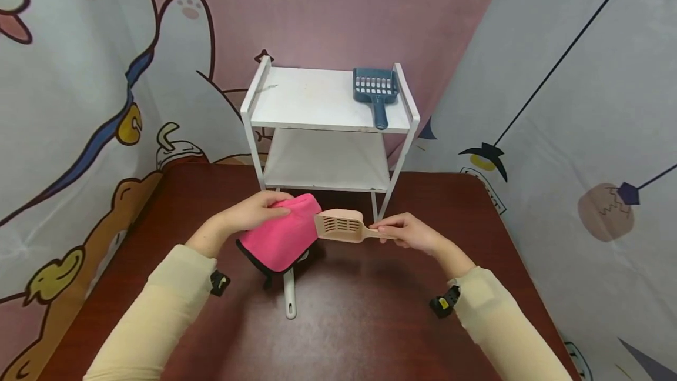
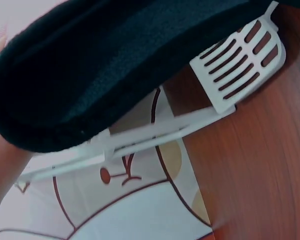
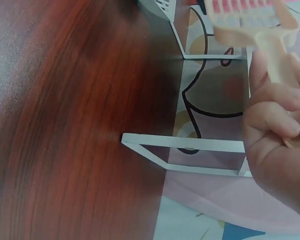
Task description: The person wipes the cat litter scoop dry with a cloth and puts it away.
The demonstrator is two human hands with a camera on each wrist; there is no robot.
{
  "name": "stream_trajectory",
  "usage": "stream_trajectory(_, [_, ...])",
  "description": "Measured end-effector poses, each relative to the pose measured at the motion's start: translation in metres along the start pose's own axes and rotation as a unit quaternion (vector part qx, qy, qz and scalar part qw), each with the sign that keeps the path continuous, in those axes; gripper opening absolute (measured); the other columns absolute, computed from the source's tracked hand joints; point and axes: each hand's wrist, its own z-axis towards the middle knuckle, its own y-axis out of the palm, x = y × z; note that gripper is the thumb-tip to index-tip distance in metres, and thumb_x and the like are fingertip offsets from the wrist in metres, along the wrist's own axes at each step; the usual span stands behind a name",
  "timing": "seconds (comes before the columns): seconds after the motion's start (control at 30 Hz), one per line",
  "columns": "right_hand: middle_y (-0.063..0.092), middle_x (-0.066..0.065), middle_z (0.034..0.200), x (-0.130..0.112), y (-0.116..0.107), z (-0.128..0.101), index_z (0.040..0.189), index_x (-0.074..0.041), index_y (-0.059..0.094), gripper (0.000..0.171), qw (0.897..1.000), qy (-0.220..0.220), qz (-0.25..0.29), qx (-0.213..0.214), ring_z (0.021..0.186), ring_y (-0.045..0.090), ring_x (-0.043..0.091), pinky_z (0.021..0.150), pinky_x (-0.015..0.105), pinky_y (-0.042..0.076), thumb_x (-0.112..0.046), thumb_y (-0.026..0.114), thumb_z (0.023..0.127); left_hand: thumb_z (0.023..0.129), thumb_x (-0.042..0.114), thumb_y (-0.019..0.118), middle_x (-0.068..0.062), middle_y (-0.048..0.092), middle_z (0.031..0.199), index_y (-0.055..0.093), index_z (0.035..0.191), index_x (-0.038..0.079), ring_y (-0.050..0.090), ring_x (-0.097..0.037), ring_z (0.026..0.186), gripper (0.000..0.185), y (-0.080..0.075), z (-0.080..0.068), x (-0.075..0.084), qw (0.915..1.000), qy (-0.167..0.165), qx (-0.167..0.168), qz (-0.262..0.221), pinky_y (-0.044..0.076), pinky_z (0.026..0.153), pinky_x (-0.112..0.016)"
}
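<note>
A pink cloth pouch (image 1: 285, 231) with black edging is gripped at its upper side by my left hand (image 1: 245, 216). In the left wrist view its wide mouth shows a dark lining (image 2: 95, 75). My right hand (image 1: 411, 233) pinches the handle of a beige slotted litter scoop (image 1: 341, 223), whose head points left and overlaps the pouch's right edge in the head view. Below the pouch a white slotted scoop lies on the table; its handle (image 1: 290, 296) sticks out toward me, and its slotted head (image 2: 242, 65) appears in the left wrist view.
Behind the hands stands a white two-tier rack (image 1: 307, 99) on the dark brown table (image 1: 365, 316). A blue litter scoop (image 1: 376, 90) lies on its top shelf, at the right. Printed cloth walls (image 1: 370, 10) enclose the back and sides.
</note>
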Motion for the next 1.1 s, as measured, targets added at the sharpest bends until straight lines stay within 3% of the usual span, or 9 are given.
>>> stream_trajectory(0.17, [0.064,-0.005,0.074,-0.003,0.0,-0.004,0.121,0.004,0.058,0.037,0.999,0.005,0.043,0.017,0.044,0.032,0.007,0.044,0.022,0.027,-0.021,0.052,0.096,0.096,0.018,0.051,-0.013,0.06,0.093,0.054,0.127,0.005,0.059,-0.016,0.067,0.033,-0.016,-0.019,-0.004,0.9992,-0.019,0.034,-0.006,0.051,0.061,-0.03])
stream_trajectory(0.27, [0.066,-0.005,0.077,-0.012,-0.001,-0.006,0.123,0.006,0.055,0.037,0.996,0.005,0.081,0.029,0.045,0.034,0.007,0.045,0.022,0.028,-0.019,0.047,0.097,0.096,0.02,0.052,-0.013,0.059,0.092,0.053,0.128,0.007,0.059,-0.018,0.066,0.035,-0.024,-0.031,-0.007,0.9964,-0.048,0.069,-0.015,0.052,0.06,-0.031])
stream_trajectory(0.4, [0.066,-0.004,0.077,-0.033,-0.001,-0.007,0.121,0.008,0.052,0.034,0.99,-0.007,0.139,0.037,0.046,0.037,0.006,0.046,0.021,0.029,-0.016,0.043,0.098,0.096,0.022,0.053,-0.013,0.06,0.091,0.051,0.129,0.007,0.059,-0.016,0.066,0.036,-0.031,-0.045,-0.014,0.9909,-0.071,0.114,-0.01,0.052,0.059,-0.031])
stream_trajectory(0.57, [0.067,-0.005,0.073,-0.067,0.004,-0.005,0.115,0.001,0.054,0.027,0.975,-0.036,0.216,0.034,0.043,0.038,0.004,0.044,0.018,0.029,-0.013,0.04,0.098,0.096,0.023,0.052,-0.012,0.059,0.088,0.05,0.13,0.006,0.058,-0.013,0.065,0.038,-0.033,-0.059,-0.025,0.9862,-0.076,0.147,0.003,0.051,0.058,-0.03])
stream_trajectory(0.77, [0.064,-0.006,0.071,-0.103,0.005,0.003,0.115,0.002,0.05,0.029,0.96,-0.074,0.268,0.024,0.04,0.034,0.003,0.043,0.017,0.028,-0.014,0.033,0.099,0.095,0.026,0.053,-0.014,0.059,0.09,0.05,0.13,0.006,0.059,-0.014,0.066,0.04,-0.03,-0.067,-0.036,0.9845,-0.093,0.149,0.006,0.052,0.058,-0.03])
stream_trajectory(0.93, [0.061,-0.003,0.073,-0.126,0.005,0.01,0.132,0.007,0.033,0.039,0.937,-0.067,0.341,0.021,0.041,0.034,0.004,0.042,0.015,0.028,-0.015,0.026,0.1,0.095,0.027,0.053,-0.015,0.06,0.089,0.049,0.131,0.006,0.059,-0.015,0.065,0.042,-0.027,-0.07,-0.039,0.983,-0.105,0.15,0.01,0.052,0.058,-0.031])
stream_trajectory(1.1, [0.062,0.0,0.08,-0.139,0.005,0.016,0.145,0.005,0.019,0.048,0.918,-0.059,0.391,0.025,0.043,0.04,0.004,0.041,0.013,0.03,-0.016,0.024,0.102,0.095,0.027,0.053,-0.015,0.06,0.089,0.049,0.131,0.006,0.059,-0.016,0.065,0.042,-0.026,-0.07,-0.038,0.9827,-0.11,0.148,0.009,0.052,0.057,-0.031])
